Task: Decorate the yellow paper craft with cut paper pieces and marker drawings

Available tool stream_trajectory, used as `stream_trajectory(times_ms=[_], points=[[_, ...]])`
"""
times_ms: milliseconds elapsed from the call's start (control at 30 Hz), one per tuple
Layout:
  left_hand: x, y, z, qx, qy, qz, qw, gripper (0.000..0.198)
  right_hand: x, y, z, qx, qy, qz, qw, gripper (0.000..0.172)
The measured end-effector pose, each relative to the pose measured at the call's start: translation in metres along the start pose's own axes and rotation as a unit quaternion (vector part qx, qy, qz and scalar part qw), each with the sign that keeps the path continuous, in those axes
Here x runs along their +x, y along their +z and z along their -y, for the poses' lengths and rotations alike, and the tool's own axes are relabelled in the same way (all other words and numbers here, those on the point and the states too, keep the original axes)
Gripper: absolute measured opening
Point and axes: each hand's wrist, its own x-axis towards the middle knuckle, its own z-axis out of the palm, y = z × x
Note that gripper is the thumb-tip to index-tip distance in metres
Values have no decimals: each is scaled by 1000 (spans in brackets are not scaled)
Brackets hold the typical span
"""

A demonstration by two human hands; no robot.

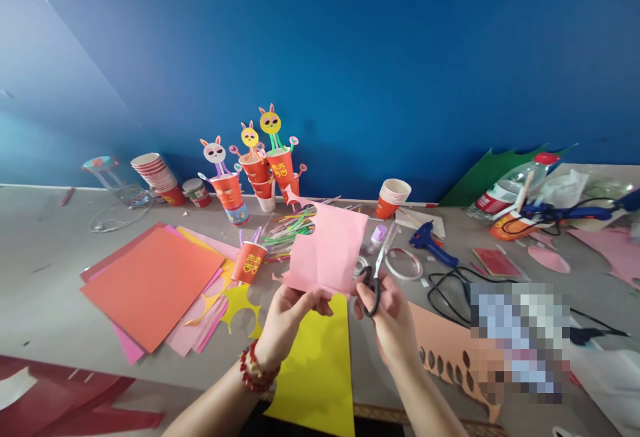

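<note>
A pink sheet of paper (335,244) with curved pieces cut out of its left edge is held up in front of me. My left hand (295,317) pinches its lower edge, thumb on top; red bead bracelets circle that wrist. In my right hand (387,314) are black-handled scissors (377,274), blades pointing up beside the sheet's right edge. The right fingers also lie close to the paper's lower right corner; whether they touch it I cannot tell. Beneath both hands lies a yellow sheet (320,370).
Coloured paper (155,284) is stacked at left, beside a red cup (249,262). Rabbit-faced cup figures (277,164) stand behind, near straws (290,230). To the right are a blue glue gun (433,244), a tape roll (404,264), cables, a plastic bottle (515,190) and cut orange paper (440,337).
</note>
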Motion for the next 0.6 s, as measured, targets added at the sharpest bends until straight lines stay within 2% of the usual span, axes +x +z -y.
stream_trajectory(times_ms=[67, 133, 200, 333, 467, 600], points=[[1, 0, -2, -19, 3, -24, 1000, 22, -12, -12, -6, -30, -15, 26, 999, 41], [2, 2, -5, -44, 12, -43, 998, 20, -31, -25, -16, -84, -9, 89, 992, 41], [3, 4, -7, -68, 31, -63, 995, 18, -51, -34, -26, -116, 26, 168, 978, 44], [3, 9, -7, -86, 52, -78, 992, 19, -79, -31, -38, -137, 110, 175, 969, 51], [2, 13, -2, -72, 63, -63, 993, 18, -76, -16, -36, -83, 128, 198, 968, 56], [-1, 12, 2, -34, 60, -62, 996, 17, -63, -11, -30, -65, 131, 230, 962, 56]])
